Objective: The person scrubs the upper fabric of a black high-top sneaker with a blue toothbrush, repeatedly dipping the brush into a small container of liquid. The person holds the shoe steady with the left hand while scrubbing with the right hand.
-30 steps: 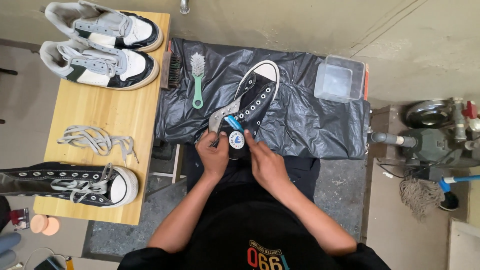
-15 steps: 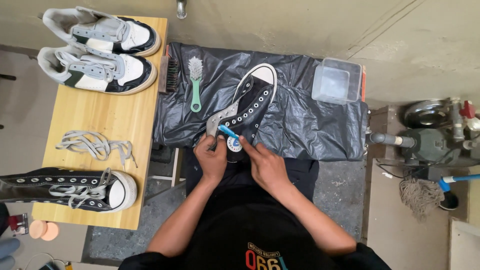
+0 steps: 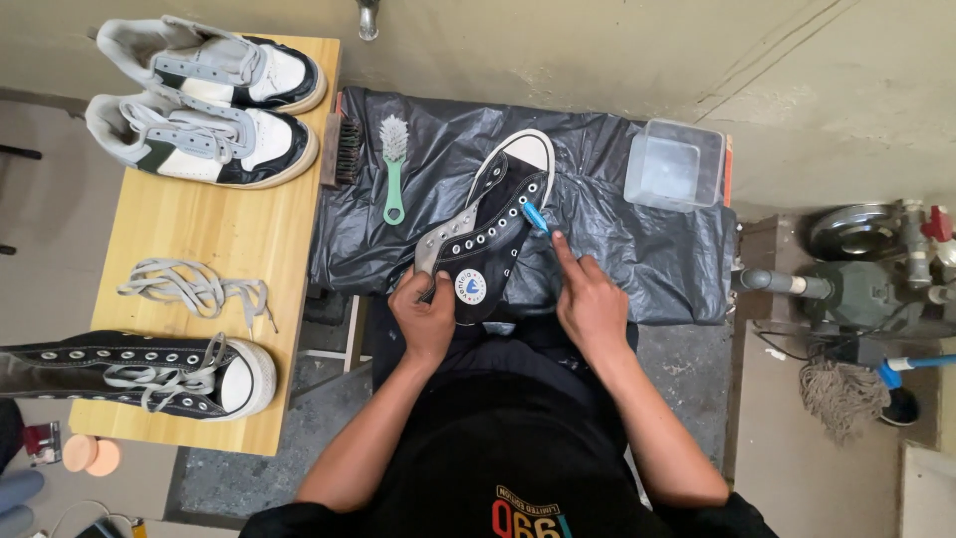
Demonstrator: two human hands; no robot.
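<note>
At the centre of the frame a black high-top [image 3: 488, 239] lay on its side on a black plastic sheet [image 3: 617, 254], toe toward the top, ankle toward the person. The left hand [image 3: 426, 317] was closed around the ankle end, thumb just beside the round patch, pinning the shoe down. The right hand [image 3: 588, 299] held a small blue brush [image 3: 536, 216] pinched between its fingers, the blue tip touching the shoe's right side by the eyelets.

The sheet's lower edge ran just under both hands, dropping off to the grey floor. To the right of the shoe the sheet was bare as far as a clear plastic tub [image 3: 675, 164] near its upper right corner. To the left, a green-handled brush [image 3: 394, 167] lay apart from the shoe, and a dark bristle brush [image 3: 343, 149] sat at the sheet's left edge against a wooden table [image 3: 214, 229].

On that table, in the upper left of the frame, two white sneakers [image 3: 204, 105] lay side by side. Loose grey laces [image 3: 194, 289] rested mid-table, and a second black high-top [image 3: 139, 371] lay along the lower edge, its toe close to the table's corner.

At far right stood a metal pot [image 3: 856, 231] and a mop head [image 3: 841, 391] on the floor.
</note>
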